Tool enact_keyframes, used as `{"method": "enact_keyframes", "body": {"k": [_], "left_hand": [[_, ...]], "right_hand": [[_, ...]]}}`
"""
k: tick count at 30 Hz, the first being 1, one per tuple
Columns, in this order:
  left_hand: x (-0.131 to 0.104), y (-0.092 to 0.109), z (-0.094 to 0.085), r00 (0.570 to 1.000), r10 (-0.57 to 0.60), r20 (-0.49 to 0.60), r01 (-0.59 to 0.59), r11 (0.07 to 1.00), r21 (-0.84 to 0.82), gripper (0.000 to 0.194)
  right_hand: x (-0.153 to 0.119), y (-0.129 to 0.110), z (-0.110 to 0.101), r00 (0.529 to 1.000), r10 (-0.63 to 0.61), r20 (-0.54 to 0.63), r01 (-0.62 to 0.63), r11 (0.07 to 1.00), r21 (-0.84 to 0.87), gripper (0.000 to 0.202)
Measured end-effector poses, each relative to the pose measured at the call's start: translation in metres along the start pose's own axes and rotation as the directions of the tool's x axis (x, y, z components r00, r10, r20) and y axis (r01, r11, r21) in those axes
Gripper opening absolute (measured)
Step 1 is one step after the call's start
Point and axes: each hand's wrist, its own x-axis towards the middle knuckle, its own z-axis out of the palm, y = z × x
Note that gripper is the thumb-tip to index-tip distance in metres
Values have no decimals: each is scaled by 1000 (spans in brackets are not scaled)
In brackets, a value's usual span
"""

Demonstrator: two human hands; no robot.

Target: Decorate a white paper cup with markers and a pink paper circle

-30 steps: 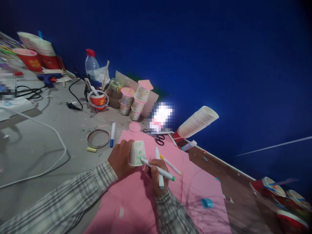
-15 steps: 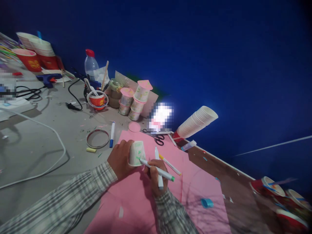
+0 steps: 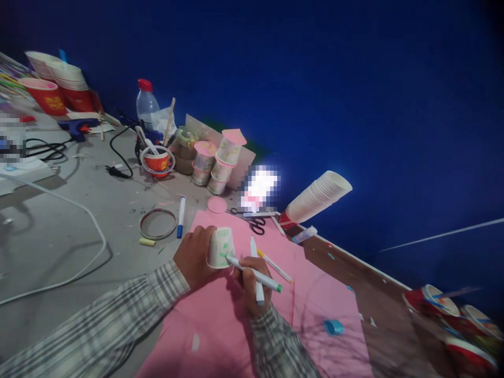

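Cup (image 3: 221,245) sits wide end down over pink paper (image 3: 212,320), left hand (image 3: 192,257) gripping its side, I'd guess to stop wobble; right hand (image 3: 251,293) pinches a green-ended marker (image 3: 268,281) against it, spare pen (image 3: 259,297) tucked in too.

Head-worn view looks forward, down at hands (image 3: 225,263).

The light is dim overall, and the wall (image 3: 334,94) beyond the hands falls to deep blue, almost black at the corners. Ahead of the right hand (image 3: 254,286), a white glow (image 3: 260,186) is blown out and pixelated. Soft shadows lie on the pink paper (image 3: 212,331) beneath both hands. Far left of the left hand (image 3: 195,257), the sticks (image 3: 13,79) smear; far right of the right hand, the red cups (image 3: 468,352) look stretched and blurred.
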Motion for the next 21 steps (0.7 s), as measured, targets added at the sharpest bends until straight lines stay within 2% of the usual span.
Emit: {"method": "enact_keyframes", "body": {"k": [13,21], "left_hand": [[1,1,-1,1000,-12,22,13,1000,-11,69],[1,0,0,999,-16,38,16,1000,-4,70]], "right_hand": [[7,-3,3,998,-45,-47,46,999,13,10],[6,-4,2,999,-42,-20,42,999,2,10]]}}
